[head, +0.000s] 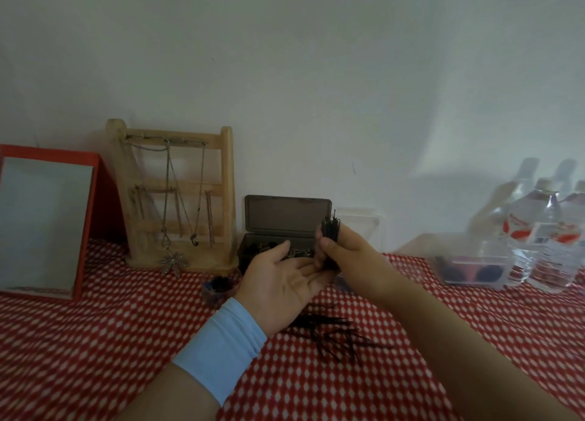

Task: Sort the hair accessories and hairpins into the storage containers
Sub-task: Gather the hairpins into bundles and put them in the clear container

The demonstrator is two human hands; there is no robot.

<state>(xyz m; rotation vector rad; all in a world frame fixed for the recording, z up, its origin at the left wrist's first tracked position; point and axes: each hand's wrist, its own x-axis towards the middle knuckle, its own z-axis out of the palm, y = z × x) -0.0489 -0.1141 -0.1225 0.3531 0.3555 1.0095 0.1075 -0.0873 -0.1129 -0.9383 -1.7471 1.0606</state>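
Note:
My right hand (348,256) grips an upright bundle of black hairpins (330,230), whose lower ends touch the palm of my left hand (281,281). That left hand lies flat, palm up, fingers straight, under the bundle. More black hairpins (332,332) lie scattered on the red checked tablecloth just below both hands. Behind the hands a dark brown box (285,218) stands with its lid up and small dark pieces inside. A clear container (474,268) with dark and pink accessories sits at the right. A small round tub of dark hair ties (218,286) sits left of my left hand.
A wooden jewelry rack (177,196) hung with necklaces stands at the back left, beside a red-framed mirror (44,224). Several water bottles (547,230) stand at the far right. A clear lid (361,224) leans on the wall behind my right hand.

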